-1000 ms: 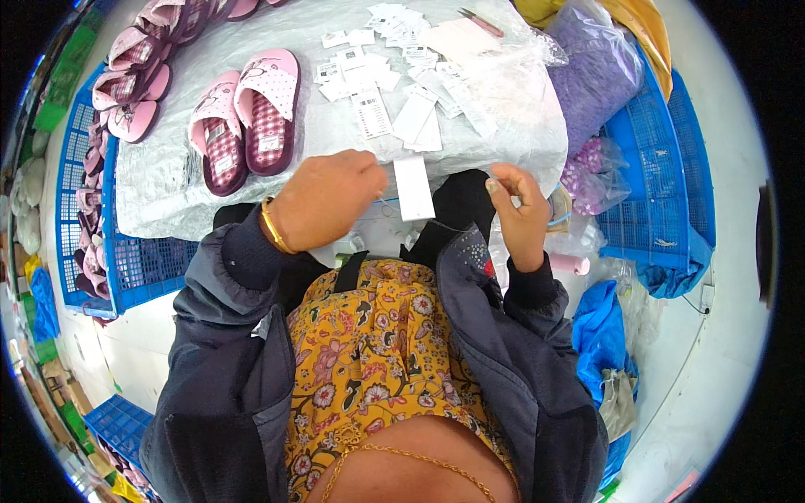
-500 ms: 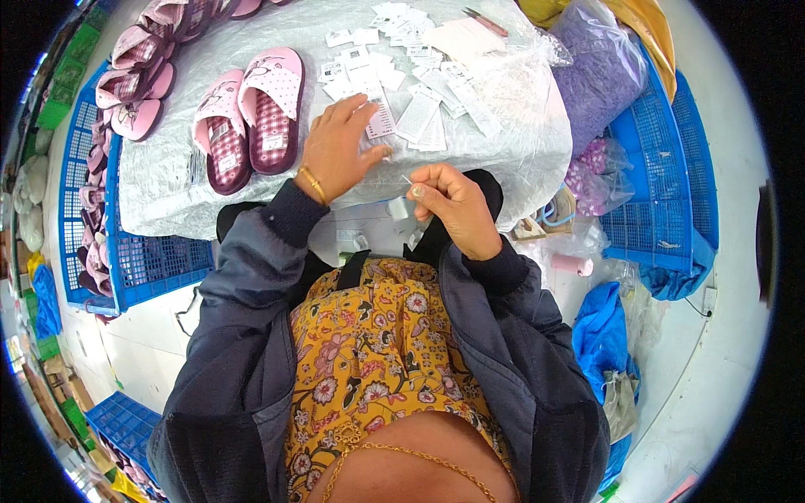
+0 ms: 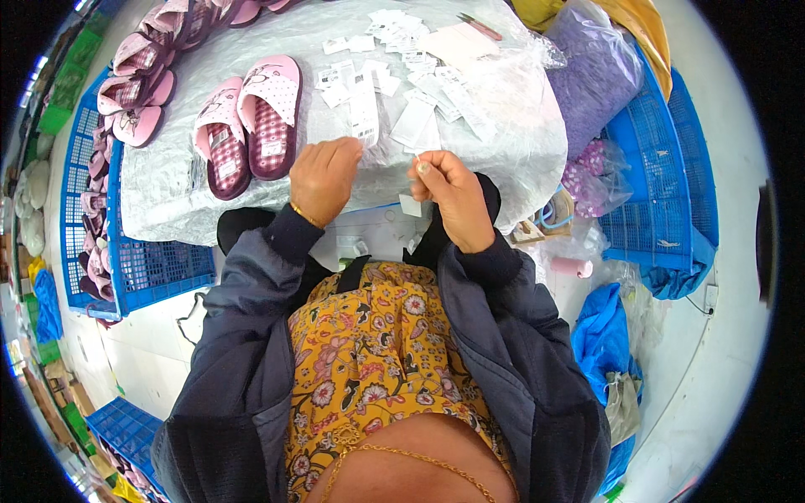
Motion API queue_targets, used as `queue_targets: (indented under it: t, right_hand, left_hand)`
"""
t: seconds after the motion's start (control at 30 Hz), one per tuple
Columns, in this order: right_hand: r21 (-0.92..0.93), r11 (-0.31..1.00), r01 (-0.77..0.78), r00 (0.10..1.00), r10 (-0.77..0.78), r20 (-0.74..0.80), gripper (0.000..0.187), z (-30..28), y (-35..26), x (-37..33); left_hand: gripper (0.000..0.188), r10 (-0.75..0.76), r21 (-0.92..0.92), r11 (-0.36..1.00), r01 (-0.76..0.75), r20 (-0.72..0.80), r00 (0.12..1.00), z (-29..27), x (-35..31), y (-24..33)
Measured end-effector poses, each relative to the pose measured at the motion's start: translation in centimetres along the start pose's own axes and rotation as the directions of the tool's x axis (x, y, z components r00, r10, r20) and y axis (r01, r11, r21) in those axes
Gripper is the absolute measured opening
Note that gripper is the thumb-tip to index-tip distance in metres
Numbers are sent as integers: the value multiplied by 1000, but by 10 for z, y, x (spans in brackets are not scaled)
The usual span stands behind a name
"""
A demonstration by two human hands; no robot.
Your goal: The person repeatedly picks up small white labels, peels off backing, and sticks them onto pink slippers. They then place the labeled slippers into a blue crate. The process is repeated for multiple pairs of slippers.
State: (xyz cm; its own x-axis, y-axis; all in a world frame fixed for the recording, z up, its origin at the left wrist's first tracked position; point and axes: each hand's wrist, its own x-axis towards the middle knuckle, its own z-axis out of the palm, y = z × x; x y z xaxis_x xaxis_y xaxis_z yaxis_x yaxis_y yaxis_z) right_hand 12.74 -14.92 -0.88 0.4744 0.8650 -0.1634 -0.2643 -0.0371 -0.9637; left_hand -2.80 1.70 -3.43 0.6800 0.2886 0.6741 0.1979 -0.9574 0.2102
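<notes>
My left hand [image 3: 324,180] is closed above the near edge of the plastic-covered table. Its fingertips pinch the lower end of a long white paper tag [image 3: 363,113] with a barcode. Facing it, my right hand [image 3: 454,201] is closed too, thumb against finger, on something thin and pale. A small white tag [image 3: 410,205] hangs just below those fingers; whether it is tied to what they pinch I cannot tell. Left of my left hand lies a pair of pink slippers [image 3: 270,109] with checked insoles, a label on each insole.
Several loose white tags [image 3: 411,42] lie on the table [image 3: 520,126], with small snips [image 3: 480,27] at the far side. More slippers [image 3: 138,88] line the left edge. Blue crates [image 3: 159,272] stand on both sides. A purple fluffy bundle in plastic [image 3: 595,80] sits at right.
My left hand has closed its spread fingers and drawn nearer to me with the long tag. The small tag below my right hand has turned; that hand has shifted slightly up and right.
</notes>
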Motion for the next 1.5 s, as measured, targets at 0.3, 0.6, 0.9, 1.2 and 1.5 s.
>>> queue_targets:
  t: [0.3,0.6,0.9,1.2,1.5]
  right_hand:
    - [-225,963,150,983,-170,-75,15,33,27,24]
    - [-480,799,362,920,-389,45,10,49,13,2]
    - [-739,152,656,586,-719,372,14,47,-7,-4]
    - [-611,347,712,599,-754,269,16,43,14,-12]
    - [-608,583,538,793,-595,131,10,47,11,-20]
  left_hand:
    - [38,-99,-302,947,111,55,994,-46,-29,43]
    - [14,-527,-702,-182,688,660,535,-29,-38,40]
    - [15,-474,-638,2,770,677,563,-49,-29,42]
    - [14,-433,-760,278,587,447,783,-48,-26,59]
    - [12,-484,-703,85,706,591,646,-42,-24,49]
